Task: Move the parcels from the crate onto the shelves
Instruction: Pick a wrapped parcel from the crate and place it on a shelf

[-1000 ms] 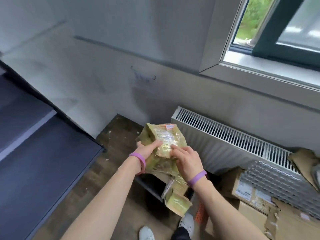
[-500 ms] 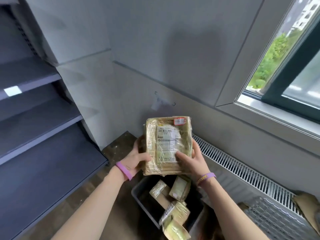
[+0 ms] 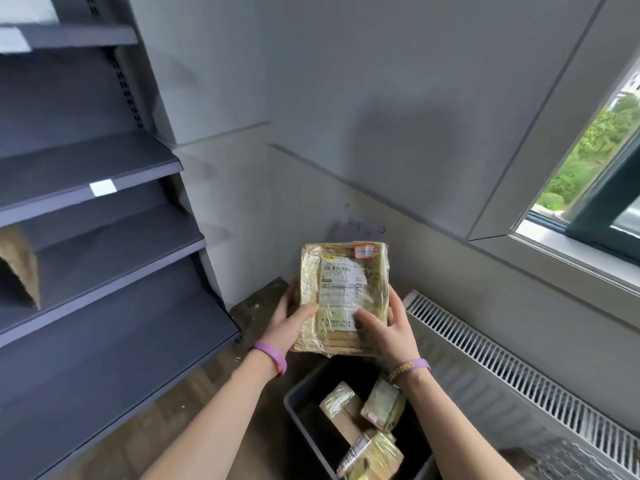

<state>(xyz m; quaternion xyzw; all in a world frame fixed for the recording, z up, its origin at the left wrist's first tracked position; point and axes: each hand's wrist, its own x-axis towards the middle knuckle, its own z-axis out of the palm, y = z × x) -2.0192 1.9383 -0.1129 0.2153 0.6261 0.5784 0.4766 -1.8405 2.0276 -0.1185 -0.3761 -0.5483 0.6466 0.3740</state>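
While it is held upright in the air above the far rim of the crate [image 3: 298,412], the parcel [image 3: 341,299] faces its label to the person. Left hand [image 3: 289,323] and right hand [image 3: 389,329] clasp its lower side edges, thumbs pressed on the face. Recommended: carry it two-handed to the shelves [image 3: 104,244] at left and lay it flat, well back from the front edge. Other parcels [image 3: 382,405] lie in the crate.

Shelves [image 3: 104,244] stand left, radiator [image 3: 512,372] right, crate [image 3: 301,410] between, holding parcels [image 3: 382,407].

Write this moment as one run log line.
parcel: held above crate | left hand: holds parcel | right hand: holds parcel | shelves: at left
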